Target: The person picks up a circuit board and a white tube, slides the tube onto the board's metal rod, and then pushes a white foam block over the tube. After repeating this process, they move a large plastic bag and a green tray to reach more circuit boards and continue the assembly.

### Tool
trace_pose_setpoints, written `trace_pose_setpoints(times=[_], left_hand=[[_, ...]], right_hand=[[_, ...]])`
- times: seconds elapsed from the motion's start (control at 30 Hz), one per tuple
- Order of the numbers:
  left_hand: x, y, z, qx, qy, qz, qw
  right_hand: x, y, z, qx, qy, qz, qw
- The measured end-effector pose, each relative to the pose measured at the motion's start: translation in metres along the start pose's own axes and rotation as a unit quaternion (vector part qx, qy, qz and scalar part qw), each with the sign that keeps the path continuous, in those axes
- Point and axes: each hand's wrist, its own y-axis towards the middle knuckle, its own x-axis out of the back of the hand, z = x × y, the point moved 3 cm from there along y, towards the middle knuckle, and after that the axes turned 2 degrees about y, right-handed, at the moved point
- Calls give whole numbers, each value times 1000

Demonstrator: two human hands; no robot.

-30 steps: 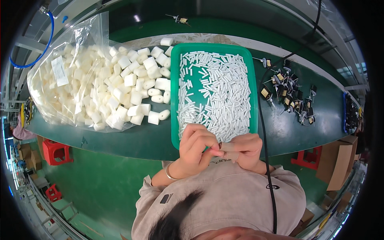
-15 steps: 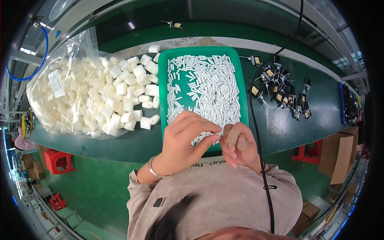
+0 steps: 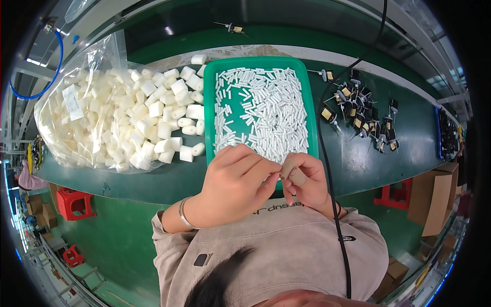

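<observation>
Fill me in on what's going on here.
A person's left hand and right hand meet, fingertips together, over the near end of a green tray of small white cylinders. Anything between them is too small to make out. Left of the tray, white chunks lie in and beside a clear bag; right of it are black parts.

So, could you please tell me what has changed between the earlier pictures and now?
Since half a second ago, the spread thumb and forefinger of the left hand have drawn closer together, and the right hand has shifted left, toward them. Nothing taken or let go can be made out. The green tray, white tubes, clear bag and dark parts stayed as they were.
</observation>
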Motion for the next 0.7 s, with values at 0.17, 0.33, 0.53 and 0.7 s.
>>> trace_pose_setpoints(times=[0.17, 0.33, 0.53, 0.7], left_hand=[[-4, 2, 9, 27, -72, -5, 997], [-4, 3, 10, 57, -111, -11, 992], [-7, 1, 11, 78, -120, -13, 990], [-7, 1, 12, 80, -116, -18, 990]], right_hand=[[4, 3, -7, -11, 75, -4, 997], [3, 7, -9, -23, 155, -4, 988], [2, 7, -9, -7, 157, 11, 988], [0, 7, -7, 7, 96, -6, 995]])
